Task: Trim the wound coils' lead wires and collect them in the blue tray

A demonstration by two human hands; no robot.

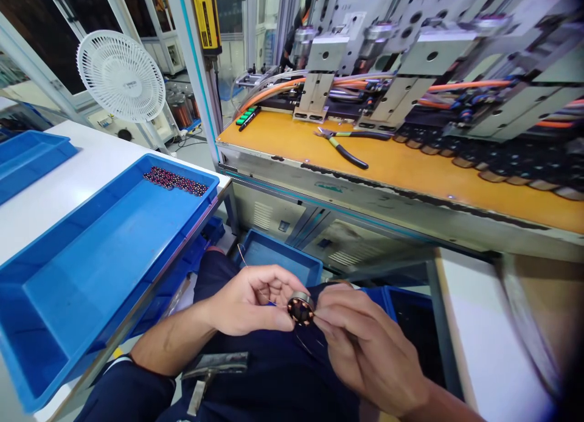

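A small round motor stator [300, 308] with a metal rim and copper windings is held over my lap. My left hand [255, 303] grips its left side between thumb and fingers. The fingertips of my right hand [365, 337] are pinched together against its right edge; whatever is between them is too small to make out. One thin copper wire [241, 255] sticks up behind my left hand, and another loose strand [305, 344] curves below the stator.
On the left a blue tray [104, 252] holds many small wound parts [176, 182] in its far corner. Pliers [342, 147] lie on the orange machine bench [283, 139], beside a row of dark stators [483, 157]. A white fan [121, 75] stands behind. Below is another blue tray [283, 258].
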